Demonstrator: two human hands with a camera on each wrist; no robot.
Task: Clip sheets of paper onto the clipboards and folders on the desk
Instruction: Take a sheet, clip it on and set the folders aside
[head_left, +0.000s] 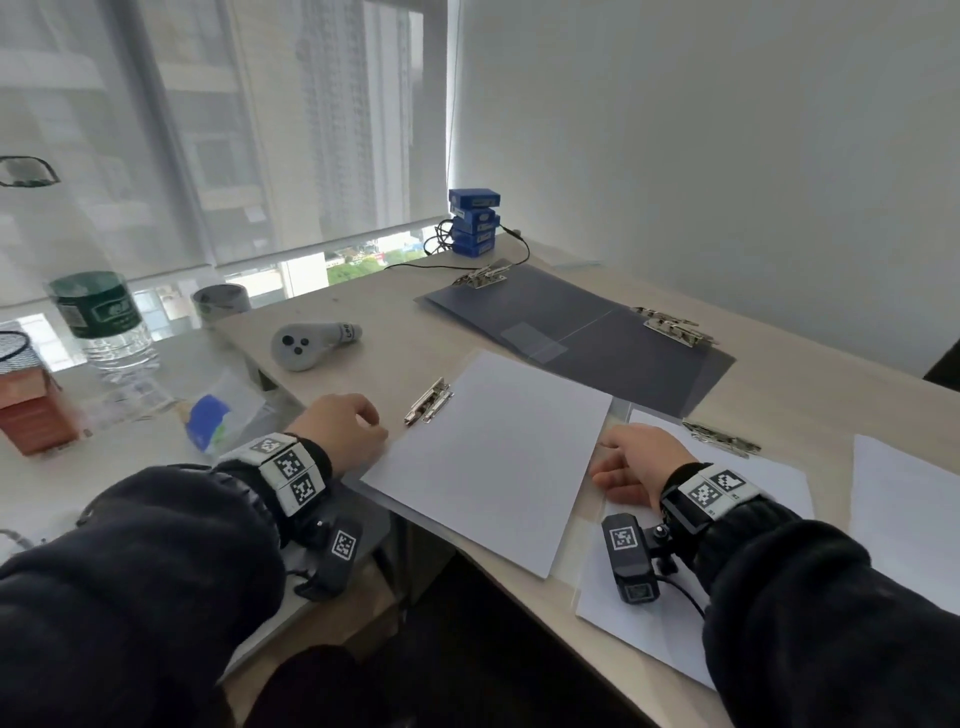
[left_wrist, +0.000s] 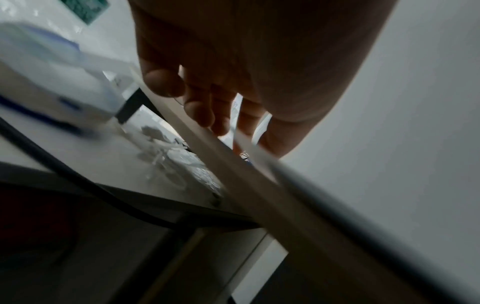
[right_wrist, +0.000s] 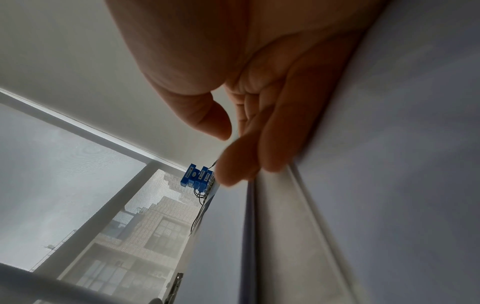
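Sheet (head_left: 498, 457) lay clipped on near clipboard (head_left: 428, 402) | dark folder (head_left: 597, 332) unfilled | left hand (head_left: 343, 426) loosely curled, right hand (head_left: 639, 457) relaxed, both holding nothing

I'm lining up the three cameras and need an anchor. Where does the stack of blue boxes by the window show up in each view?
Head: the stack of blue boxes stands at the desk's far corner, upper middle, by the window.
Left wrist: not in it.
Right wrist: small, centre of the picture, just left of the right hand's fingers.
Shared landmark: the window blind, head and right wrist views.
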